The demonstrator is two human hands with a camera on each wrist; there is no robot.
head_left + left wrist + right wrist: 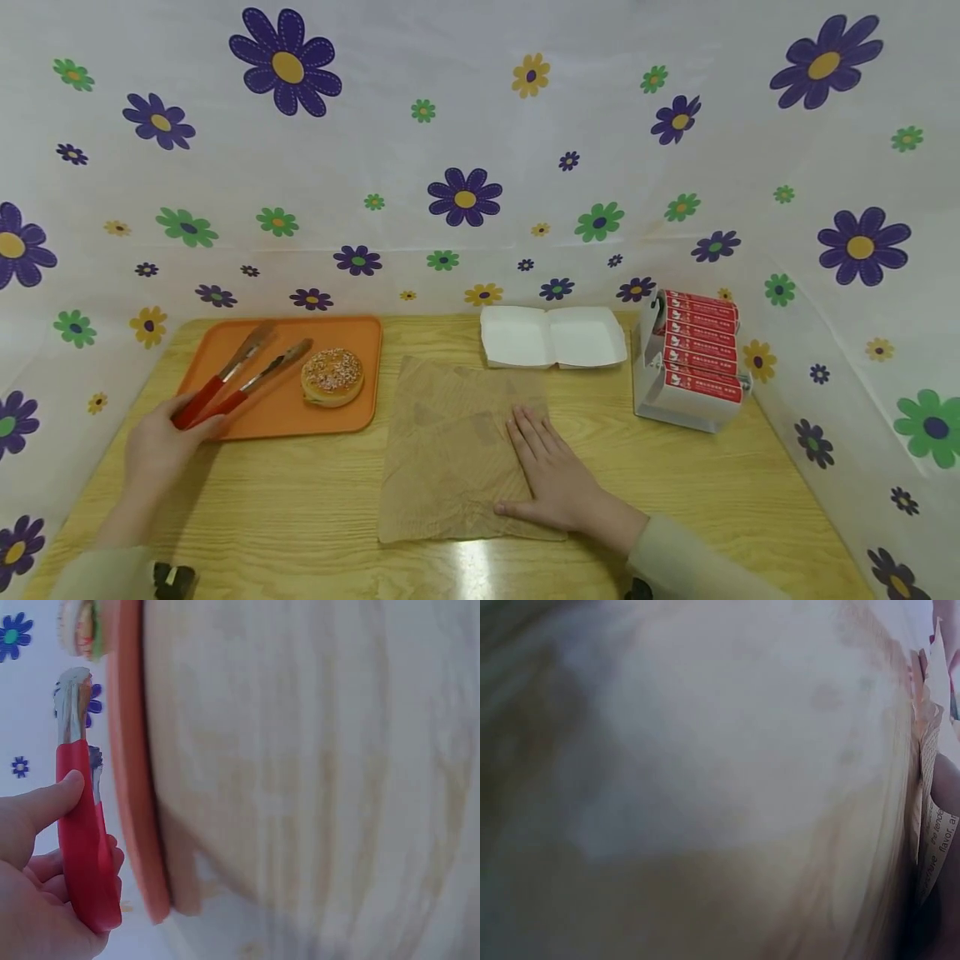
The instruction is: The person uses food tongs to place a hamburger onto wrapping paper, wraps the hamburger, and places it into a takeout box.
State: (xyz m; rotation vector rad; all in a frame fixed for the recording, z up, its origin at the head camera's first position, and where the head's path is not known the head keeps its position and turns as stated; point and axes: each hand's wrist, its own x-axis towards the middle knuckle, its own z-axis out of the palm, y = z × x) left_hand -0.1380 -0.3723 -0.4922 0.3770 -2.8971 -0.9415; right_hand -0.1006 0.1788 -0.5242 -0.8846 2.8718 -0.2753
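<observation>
My left hand [161,446] grips a pair of tongs [201,402] by their red handles. Their metal ends stand apart over an orange tray [300,422]. On that tray, right of the tongs, sits a burger [332,377] with a seeded bun. The left wrist view shows the thumb on one red handle [78,825] and the fingers curled behind. My right hand [555,479] lies flat, fingers spread, on the right part of brown wrapping paper [442,475]. In the right wrist view only a printed paper edge [930,851] and a bit of hand show at the right.
Behind the paper stands an open white box [517,337], both halves facing up. At the back right is a holder [675,417] with several red-and-white packets [701,337]. Flower-printed white sheeting [375,67] encloses the wooden table [285,517] at the back and sides.
</observation>
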